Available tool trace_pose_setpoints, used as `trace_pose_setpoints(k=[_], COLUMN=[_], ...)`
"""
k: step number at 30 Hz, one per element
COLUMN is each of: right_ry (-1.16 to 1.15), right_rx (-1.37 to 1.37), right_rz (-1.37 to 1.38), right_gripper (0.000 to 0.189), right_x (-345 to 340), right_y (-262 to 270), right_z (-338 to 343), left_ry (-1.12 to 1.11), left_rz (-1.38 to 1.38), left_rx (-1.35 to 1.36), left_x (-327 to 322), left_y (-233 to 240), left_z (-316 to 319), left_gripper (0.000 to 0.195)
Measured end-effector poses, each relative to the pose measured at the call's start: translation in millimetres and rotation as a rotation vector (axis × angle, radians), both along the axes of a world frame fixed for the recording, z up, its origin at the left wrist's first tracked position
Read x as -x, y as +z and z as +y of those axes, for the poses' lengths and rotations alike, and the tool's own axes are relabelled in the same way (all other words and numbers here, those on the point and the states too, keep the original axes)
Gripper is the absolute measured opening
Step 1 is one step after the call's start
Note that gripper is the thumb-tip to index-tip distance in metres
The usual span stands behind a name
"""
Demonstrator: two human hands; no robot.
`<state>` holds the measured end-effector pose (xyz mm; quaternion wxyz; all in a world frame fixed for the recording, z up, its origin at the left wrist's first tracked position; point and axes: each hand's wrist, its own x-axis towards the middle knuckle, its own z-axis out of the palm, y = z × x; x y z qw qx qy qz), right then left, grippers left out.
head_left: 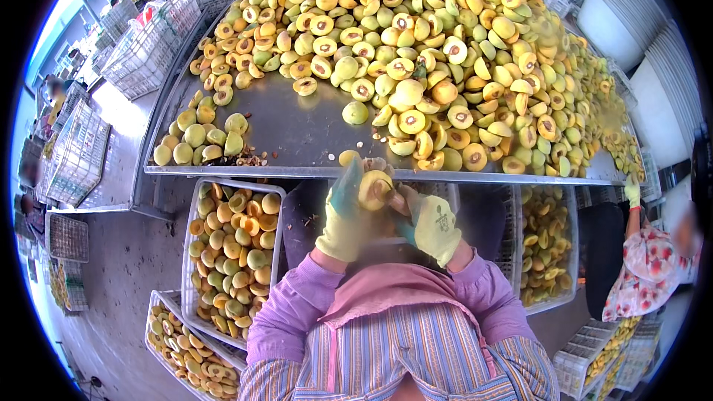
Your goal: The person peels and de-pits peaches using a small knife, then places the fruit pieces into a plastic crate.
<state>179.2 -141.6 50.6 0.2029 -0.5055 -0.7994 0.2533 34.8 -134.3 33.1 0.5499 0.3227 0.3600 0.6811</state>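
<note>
My left hand (343, 214), in a pale yellow glove with green palm and fingers, holds a yellow peach half (374, 190) just in front of the metal table's near edge. The cut face is turned up and toward my right hand (435, 223), which wears a matching glove. Its fingers are curled around what looks like a small pitting tool (396, 202), mostly hidden and blurred, that meets the fruit's pit cavity. Just beyond my left fingertips, another peach piece (348, 157) lies at the table edge. Many peach halves (412, 92) are heaped on the metal table (278, 122).
Crates of peach halves stand below: a white crate (187, 267) at left, another crate (153, 340) behind it, and one at right (574, 267). Pit scraps (253, 159) lie near the table's raised front rim. A co-worker (646, 267) sits at right, a gloved hand on the table.
</note>
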Motion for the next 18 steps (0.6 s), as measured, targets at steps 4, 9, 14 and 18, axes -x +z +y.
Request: trace_pose_setpoints(k=[4,9,14,18], right_ry=[-0.025,-0.014,-0.041,0.001], right_rx=[0.038,0.093,0.023,0.131], right_rz=[0.214,0.196,0.231,0.292], right_gripper=[0.021,0.029,0.025,0.022], right_x=[-1,-4,-5,-5], right_y=[-20,-21,-20,-21], right_z=[0,-10,-21,-23], left_ry=[-0.021,-0.147,-0.152,-0.13], left_rz=[0.114,-0.195,0.024,0.041], left_rx=[-0.059,0.129,0.072,-0.01], left_x=[-1,-3,-6,-6], left_y=[15,1,5,5], left_z=[-14,-7,-16,-22], left_gripper=[0.039,0.049,0.059,0.05])
